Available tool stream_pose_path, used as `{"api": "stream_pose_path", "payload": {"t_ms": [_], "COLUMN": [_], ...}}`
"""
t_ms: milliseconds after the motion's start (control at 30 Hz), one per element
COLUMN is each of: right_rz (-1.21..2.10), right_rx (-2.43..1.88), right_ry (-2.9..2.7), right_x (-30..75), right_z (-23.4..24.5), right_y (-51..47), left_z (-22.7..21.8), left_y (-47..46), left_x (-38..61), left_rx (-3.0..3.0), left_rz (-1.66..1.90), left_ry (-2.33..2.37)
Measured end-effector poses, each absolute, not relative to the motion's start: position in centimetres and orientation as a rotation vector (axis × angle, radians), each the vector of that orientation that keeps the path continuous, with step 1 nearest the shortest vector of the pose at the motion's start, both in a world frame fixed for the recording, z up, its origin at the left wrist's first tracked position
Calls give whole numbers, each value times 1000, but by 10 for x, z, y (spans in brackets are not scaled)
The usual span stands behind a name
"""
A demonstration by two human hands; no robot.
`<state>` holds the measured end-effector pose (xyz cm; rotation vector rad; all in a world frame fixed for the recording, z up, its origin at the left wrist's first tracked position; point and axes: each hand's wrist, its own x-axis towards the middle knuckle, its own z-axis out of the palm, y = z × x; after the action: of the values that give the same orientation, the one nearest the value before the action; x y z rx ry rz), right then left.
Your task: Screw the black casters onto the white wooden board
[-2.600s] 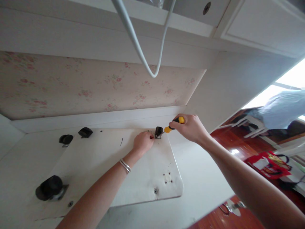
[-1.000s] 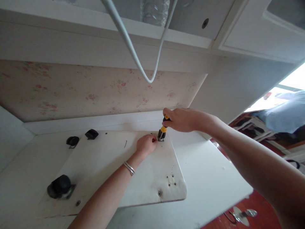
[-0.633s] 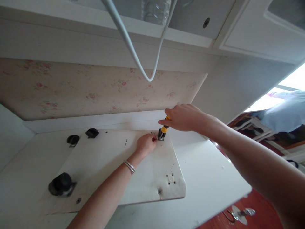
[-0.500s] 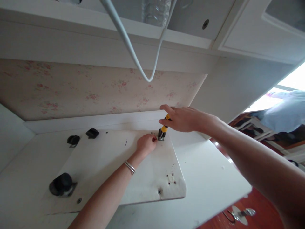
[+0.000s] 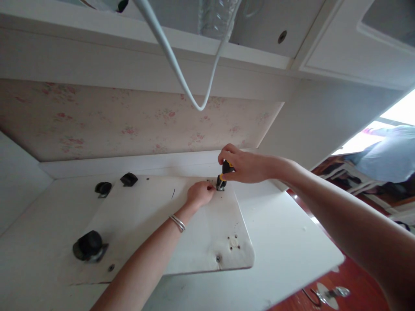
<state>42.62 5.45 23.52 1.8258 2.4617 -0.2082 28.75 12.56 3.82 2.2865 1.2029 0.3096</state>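
My right hand (image 5: 244, 167) is closed around the black and yellow handle of a screwdriver (image 5: 228, 167). The tool tilts down, its shaft reaching the metal base of a small black caster wheel (image 5: 221, 181) on a white board (image 5: 191, 233). Just left of that caster, my left hand (image 5: 200, 193) is closed with its fingertips pinched against the base; whatever they grip is hidden. A silver bracelet (image 5: 177, 223) circles the left wrist. The screwdriver's tip cannot be made out clearly.
Further black casters (image 5: 87, 246) sit on the board's left side. Four screw holes (image 5: 234, 242) mark its right corner. A white cable (image 5: 201, 108) hangs from the shelf (image 5: 259, 52) above. At far right, a person in light clothing (image 5: 385, 151) is partly visible.
My right fingers have curled more tightly round the screwdriver handle, covering more of it. My left hand stays by the caster. The view has shifted slightly.
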Motion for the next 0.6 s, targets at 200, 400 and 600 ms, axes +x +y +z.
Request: {"api": "stream_pose_path", "payload": {"t_ms": [200,400,600], "right_rz": [63,32,165], "right_rx": [1988,1914,1989], "right_ry": [2187,2368,2225], "right_x": [420,425,426], "right_z": [238,234,232], "right_y": [57,57,62], "left_z": [41,43,44], "left_y": [131,127,126], "left_x": [287,287,287], "left_rx": [2253,2248,2242], "left_rz": [276,272,268], "left_ry": [1220,1231,1233]}}
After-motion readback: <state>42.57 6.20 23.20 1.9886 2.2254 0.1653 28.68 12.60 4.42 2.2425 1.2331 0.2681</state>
